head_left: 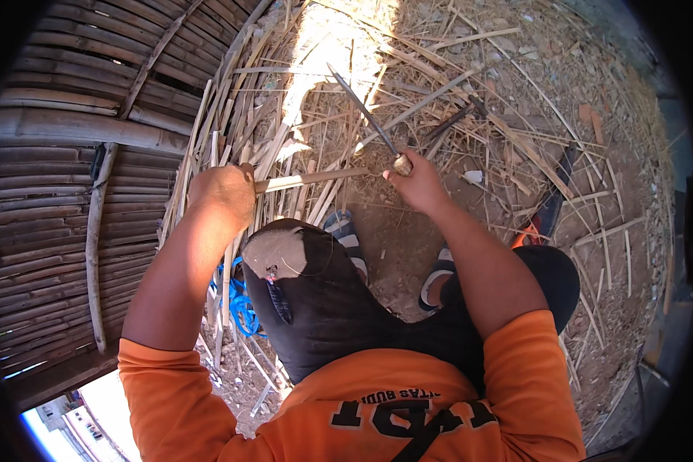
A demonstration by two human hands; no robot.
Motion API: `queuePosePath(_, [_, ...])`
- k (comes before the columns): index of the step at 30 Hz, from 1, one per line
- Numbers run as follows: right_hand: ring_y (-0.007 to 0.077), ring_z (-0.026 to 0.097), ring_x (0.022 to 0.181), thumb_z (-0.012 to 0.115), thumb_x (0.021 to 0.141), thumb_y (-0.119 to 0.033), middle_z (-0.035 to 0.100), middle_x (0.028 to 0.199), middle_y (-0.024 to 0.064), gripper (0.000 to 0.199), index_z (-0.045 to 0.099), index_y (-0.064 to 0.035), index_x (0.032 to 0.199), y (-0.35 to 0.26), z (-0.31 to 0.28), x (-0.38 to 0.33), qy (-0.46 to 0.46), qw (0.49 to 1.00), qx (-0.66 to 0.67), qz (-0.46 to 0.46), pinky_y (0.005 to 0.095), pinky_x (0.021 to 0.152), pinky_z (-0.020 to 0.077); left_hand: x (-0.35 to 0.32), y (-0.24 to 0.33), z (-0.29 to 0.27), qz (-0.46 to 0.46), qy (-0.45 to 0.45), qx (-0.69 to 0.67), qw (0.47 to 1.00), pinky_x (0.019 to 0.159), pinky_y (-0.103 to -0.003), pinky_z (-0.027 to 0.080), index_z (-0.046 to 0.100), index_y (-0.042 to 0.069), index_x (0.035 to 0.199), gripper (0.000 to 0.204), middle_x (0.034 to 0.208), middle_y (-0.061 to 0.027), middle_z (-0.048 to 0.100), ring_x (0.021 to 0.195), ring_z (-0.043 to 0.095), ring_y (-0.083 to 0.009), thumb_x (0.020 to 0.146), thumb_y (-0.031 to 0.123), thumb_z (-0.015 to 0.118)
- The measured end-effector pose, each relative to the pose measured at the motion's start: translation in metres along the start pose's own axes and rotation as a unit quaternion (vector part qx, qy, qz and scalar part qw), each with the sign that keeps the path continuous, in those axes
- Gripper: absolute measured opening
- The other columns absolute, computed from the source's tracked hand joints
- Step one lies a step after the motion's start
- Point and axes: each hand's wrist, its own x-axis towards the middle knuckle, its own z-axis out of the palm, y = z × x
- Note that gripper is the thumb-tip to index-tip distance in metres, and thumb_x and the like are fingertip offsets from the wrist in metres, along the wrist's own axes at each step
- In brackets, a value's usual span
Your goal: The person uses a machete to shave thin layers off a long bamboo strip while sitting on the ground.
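The left hand (222,192) clenched a bamboo strip (316,179) while the right hand (416,183) gripped a knife (366,113) just beyond it, best stroked away from the body.

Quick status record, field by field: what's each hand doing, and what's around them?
left hand: closed around one end of a bamboo strip, held roughly level above the knee
right hand: gripping the handle of a knife, blade pointing up and away
contact: the blade's base meets the strip's far end beside the right hand
knee: covered by black cloth with a worn patch
ground: dirt strewn with bamboo slivers
left side: woven bamboo wall
feet: striped sandals
by left leg: blue cord
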Motion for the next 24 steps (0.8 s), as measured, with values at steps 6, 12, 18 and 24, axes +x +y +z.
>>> queuePosePath(6, [0.0317, 0.067, 0.078, 0.077, 0.083, -0.028, 0.066, 0.083, 0.0215, 0.054, 0.059, 0.0035, 0.122, -0.016, -0.011, -0.006, -0.025, 0.998, -0.05, 0.029, 0.0425, 0.071, 0.0502, -0.01, -0.017, -0.012, -0.058, -0.027, 0.051, 0.997, 0.08, -0.045, 0.055, 0.066, 0.007, 0.102, 0.019, 0.094, -0.013, 0.071, 0.091, 0.07, -0.0339, 0.093, 0.023, 0.061])
queuePosePath(12, [0.0359, 0.069, 0.085, 0.077, 0.083, -0.029, 0.068, 0.089, 0.0231, 0.055, 0.058, 0.0051, 0.122, -0.029, -0.007, -0.012, -0.039, 0.996, -0.066, 0.053, 0.043, 0.079, 0.0515, -0.026, -0.034, -0.031, -0.002, 0.076, -0.014, 0.997, 0.077, -0.047, 0.053, 0.069, 0.008, 0.098, 0.02, 0.091, -0.0134, 0.069, 0.088, 0.067, -0.0351, 0.09, 0.026, 0.066])
queuePosePath(18, [0.0279, 0.063, 0.079, 0.076, 0.084, -0.036, 0.066, 0.088, 0.018, 0.051, 0.061, 0.001, 0.115, -0.038, -0.008, -0.022, -0.075, 0.996, -0.033, 0.027, 0.0398, 0.075, 0.0497, -0.026, -0.024, -0.039, 0.141, 0.266, -0.168, 0.939, 0.077, -0.045, 0.052, 0.07, 0.006, 0.103, 0.022, 0.092, -0.0144, 0.069, 0.088, 0.066, -0.0358, 0.084, 0.017, 0.074])
queuePosePath(24, [0.0268, 0.064, 0.084, 0.076, 0.084, -0.035, 0.067, 0.094, 0.0185, 0.051, 0.061, 0.0029, 0.115, -0.049, -0.002, -0.032, -0.065, 0.997, 0.011, 0.032, 0.0411, 0.079, 0.0507, 0.012, 0.004, -0.016, 0.224, 0.377, -0.63, 0.641, 0.078, -0.03, 0.055, 0.064, -0.001, 0.107, 0.019, 0.089, -0.0055, 0.068, 0.083, 0.067, -0.0131, 0.097, 0.015, 0.067])
